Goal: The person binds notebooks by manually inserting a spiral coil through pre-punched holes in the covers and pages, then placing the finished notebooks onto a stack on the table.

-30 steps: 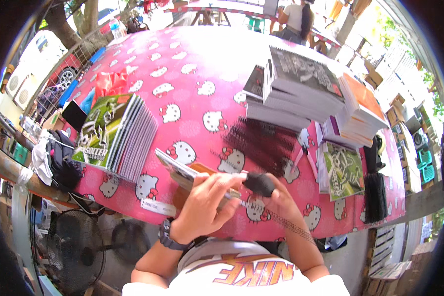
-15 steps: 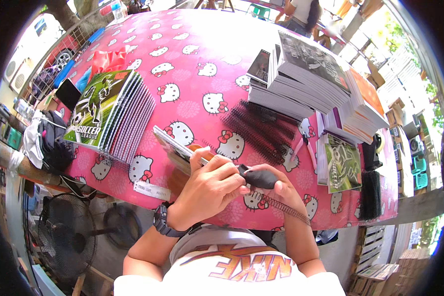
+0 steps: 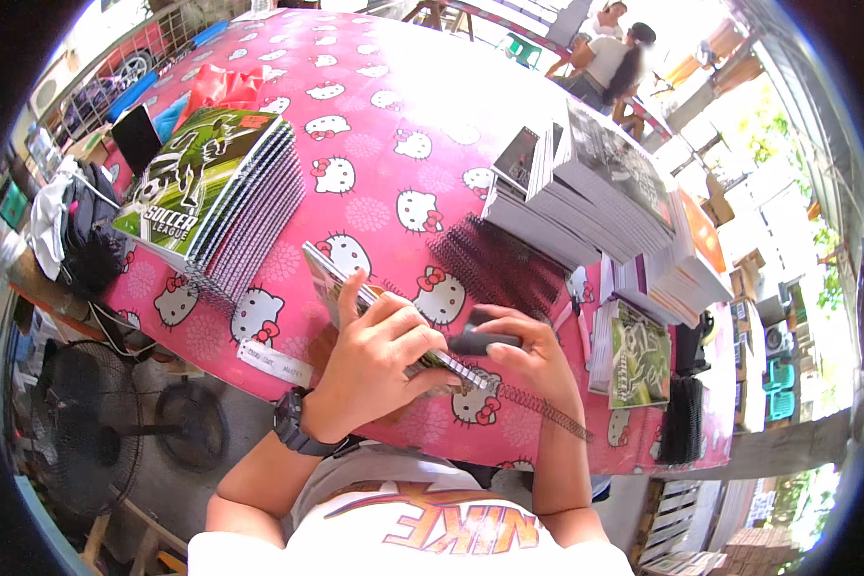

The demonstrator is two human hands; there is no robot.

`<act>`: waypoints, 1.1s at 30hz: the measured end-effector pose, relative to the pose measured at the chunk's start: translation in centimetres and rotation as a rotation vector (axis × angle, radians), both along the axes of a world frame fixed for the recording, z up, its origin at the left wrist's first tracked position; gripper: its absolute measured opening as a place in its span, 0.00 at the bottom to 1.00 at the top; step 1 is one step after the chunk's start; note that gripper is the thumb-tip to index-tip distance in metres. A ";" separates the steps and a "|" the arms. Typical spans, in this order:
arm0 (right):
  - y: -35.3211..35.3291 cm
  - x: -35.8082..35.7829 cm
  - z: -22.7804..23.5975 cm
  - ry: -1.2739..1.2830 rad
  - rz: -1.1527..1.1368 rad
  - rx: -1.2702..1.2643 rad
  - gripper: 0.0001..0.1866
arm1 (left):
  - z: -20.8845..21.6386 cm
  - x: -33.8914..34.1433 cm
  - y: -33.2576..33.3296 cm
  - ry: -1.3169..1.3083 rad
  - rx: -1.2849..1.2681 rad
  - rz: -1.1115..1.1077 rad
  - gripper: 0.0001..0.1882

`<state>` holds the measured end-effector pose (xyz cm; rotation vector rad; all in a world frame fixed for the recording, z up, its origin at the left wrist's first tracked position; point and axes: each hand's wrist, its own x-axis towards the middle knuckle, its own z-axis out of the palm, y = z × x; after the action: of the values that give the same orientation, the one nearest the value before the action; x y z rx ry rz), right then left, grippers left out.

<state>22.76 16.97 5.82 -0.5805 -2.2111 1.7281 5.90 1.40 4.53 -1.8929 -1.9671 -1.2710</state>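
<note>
My left hand (image 3: pixel 379 346) grips a thin notebook (image 3: pixel 328 272) tilted above the table edge, fingers over its cover and thumb below. A dark wire coil (image 3: pixel 547 413) runs out from the notebook's punched edge, its loose end trailing past my right wrist. Between the thumb and fingers of my right hand (image 3: pixel 538 363) is a rounded black hand-held tool (image 3: pixel 488 338), close to that edge; its exact kind cannot be made out. Beyond my hands lies a pile of loose dark coils (image 3: pixel 494 259).
Spiral-bound notebooks (image 3: pixel 202 192) are stacked at the left on the pink patterned table (image 3: pixel 365 213). Tall stacks of unbound books (image 3: pixel 610 168) stand at the right, with a green-covered stack (image 3: pixel 640 360), pink-handled tool (image 3: pixel 583 331) and black coil bundle (image 3: pixel 682 422) nearer. Fans (image 3: pixel 91 413) stand below left.
My right hand has loosened around the black tool and drawn it slightly off the notebook's edge. The coiled end of the notebook now shows between my hands. The whole view has tilted a little.
</note>
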 end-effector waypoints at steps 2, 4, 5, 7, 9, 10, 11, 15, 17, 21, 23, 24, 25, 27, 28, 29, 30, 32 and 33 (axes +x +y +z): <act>0.6 0.0 0.3 0.197 0.059 -0.162 0.33 | -0.3 0.6 0.4 -0.026 0.047 0.002 0.17; 0.2 0.4 1.0 0.380 0.281 -0.421 0.31 | -0.4 0.7 0.3 -0.043 0.031 -0.003 0.17; 0.5 -0.2 0.6 0.370 0.291 -0.422 0.31 | -0.2 0.4 0.1 -0.051 0.033 0.009 0.17; 1.2 -1.1 -0.1 -0.075 0.028 0.262 0.36 | 0.6 -0.9 -0.3 -0.031 0.067 0.027 0.15; 0.3 0.1 0.4 0.301 0.085 -0.245 0.31 | 0.2 -2.4 -0.7 -0.023 0.056 -0.005 0.13; -0.1 -0.3 1.0 0.330 0.208 -0.265 0.30 | 0.0 -2.8 -0.7 -0.033 0.041 -0.027 0.14; -0.4 -0.7 1.2 0.358 0.331 -0.284 0.29 | -0.1 -3.2 -0.7 -0.043 0.026 -0.050 0.14; 1.0 -1.4 0.1 0.026 0.036 0.071 0.27 | 0.1 -3.1 -0.6 -0.049 0.043 -0.050 0.14; 0.8 -1.7 0.8 0.167 0.186 -0.122 0.28 | 0.0 -3.1 -0.3 -0.043 0.065 -0.038 0.14; 1.8 -2.7 0.7 -0.111 0.067 0.149 0.32 | 0.0 -1.9 -0.6 -0.046 0.065 -0.018 0.19; 1.6 -2.2 1.0 0.133 0.113 -0.052 0.32 | -0.1 -1.2 -0.3 -0.040 0.072 0.025 0.21; 1.0 -2.1 1.3 0.195 0.229 -0.158 0.31 | -0.2 -0.7 -0.2 -0.061 0.074 0.011 0.23; 0.6 -2.1 1.4 0.258 0.344 -0.265 0.29 | -0.2 -0.4 -0.2 -0.082 0.076 -0.004 0.24; 1.9 -2.8 0.1 -0.112 0.060 0.350 0.37 | 0.2 -1.0 -0.6 -0.076 0.085 0.020 0.23; 1.6 -2.4 0.6 0.015 0.071 0.145 0.38 | 0.4 -2.0 -0.9 -0.033 0.073 0.039 0.21; 1.1 -1.9 1.3 0.141 0.083 -0.060 0.39 | 0.4 -2.9 -1.1 0.010 0.060 0.057 0.19; 0.7 -2.0 1.3 0.249 0.234 -0.203 0.37 | 0.1 -3.4 -1.3 -0.023 0.053 0.075 0.15; 0.1 -2.6 1.3 0.136 0.288 -0.123 0.35 | 0.0 -4.0 -1.4 -0.046 0.054 0.049 0.14; 0.8 -3.7 0.9 -0.036 0.151 0.126 0.38 | 0.0 -4.2 -1.3 -0.068 0.071 0.015 0.12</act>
<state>19.05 17.74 6.72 -0.4285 -2.4237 1.6439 1.70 0.12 4.58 -1.8219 -1.9369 -1.3988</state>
